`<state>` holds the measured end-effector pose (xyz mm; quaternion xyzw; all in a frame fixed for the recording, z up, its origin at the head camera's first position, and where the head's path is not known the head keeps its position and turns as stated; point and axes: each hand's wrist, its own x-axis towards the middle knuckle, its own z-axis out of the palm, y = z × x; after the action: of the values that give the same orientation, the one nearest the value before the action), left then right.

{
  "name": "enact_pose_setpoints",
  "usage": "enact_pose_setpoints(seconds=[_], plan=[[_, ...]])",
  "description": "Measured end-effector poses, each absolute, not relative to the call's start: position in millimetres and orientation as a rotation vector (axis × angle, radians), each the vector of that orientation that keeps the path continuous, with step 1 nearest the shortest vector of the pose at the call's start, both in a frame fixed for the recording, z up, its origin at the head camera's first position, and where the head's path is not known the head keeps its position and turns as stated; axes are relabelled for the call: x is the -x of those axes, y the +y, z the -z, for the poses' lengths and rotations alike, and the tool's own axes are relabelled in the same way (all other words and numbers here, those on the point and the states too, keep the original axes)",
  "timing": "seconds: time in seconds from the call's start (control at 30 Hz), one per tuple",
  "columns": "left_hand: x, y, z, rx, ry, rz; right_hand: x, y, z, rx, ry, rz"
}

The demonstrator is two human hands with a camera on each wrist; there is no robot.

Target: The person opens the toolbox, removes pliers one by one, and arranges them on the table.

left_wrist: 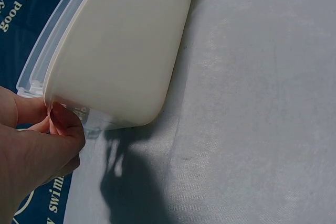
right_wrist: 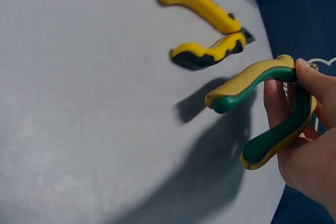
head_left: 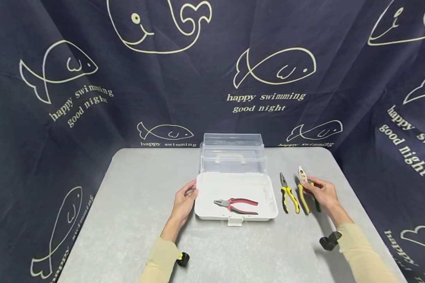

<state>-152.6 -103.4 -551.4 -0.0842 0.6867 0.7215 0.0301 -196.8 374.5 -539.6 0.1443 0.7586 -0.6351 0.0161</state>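
Observation:
My left hand (head_left: 185,202) pinches the left rim of a white plastic toolbox (head_left: 205,186) between thumb and fingers; the left wrist view shows the same hold on the box wall (left_wrist: 121,45). Inside the box lie red-and-black pliers (head_left: 236,206), jaws to the left. With my right hand (head_left: 322,192) I hold green-and-yellow pliers (right_wrist: 278,129) near their pivot, the spread handles toward me. Those pliers are lifted, casting a shadow on the table. Just to their left, yellow-and-black long-nose pliers (head_left: 289,193) rest on the tabletop.
The toolbox's clear lid (head_left: 231,151) stands open behind it, and its white latch (head_left: 235,221) hangs at the front. All this is on a grey table (head_left: 134,220). A dark blue curtain (head_left: 184,86) with fish drawings encloses the back and sides.

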Motion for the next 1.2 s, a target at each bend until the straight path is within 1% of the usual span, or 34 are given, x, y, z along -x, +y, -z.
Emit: enact_pose_setpoints(seconds=[0.23,0.43,0.6,0.73,0.9,1.2], plan=[[152.7,-102.1,551.5,0.260,2.121,-2.219,194.4,380.4,554.7,-0.477,2.490,1.759],[152.8,-101.3,551.1,0.250,2.118,-2.226,193.6,381.8,556.0,-0.501,2.668,1.461],[152.4,-101.2,550.5,0.245,2.107,-2.235,191.4,382.4,551.3,-0.380,2.891,1.152],[152.4,-101.5,550.6,0.247,2.102,-2.231,189.7,381.1,546.6,-0.250,2.945,1.009],[152.3,-102.1,549.7,0.265,2.115,-2.220,189.8,379.6,541.7,-0.161,2.923,0.977],[152.2,-102.2,553.0,0.248,2.135,-2.220,183.4,374.7,536.3,-0.212,2.881,1.032]])
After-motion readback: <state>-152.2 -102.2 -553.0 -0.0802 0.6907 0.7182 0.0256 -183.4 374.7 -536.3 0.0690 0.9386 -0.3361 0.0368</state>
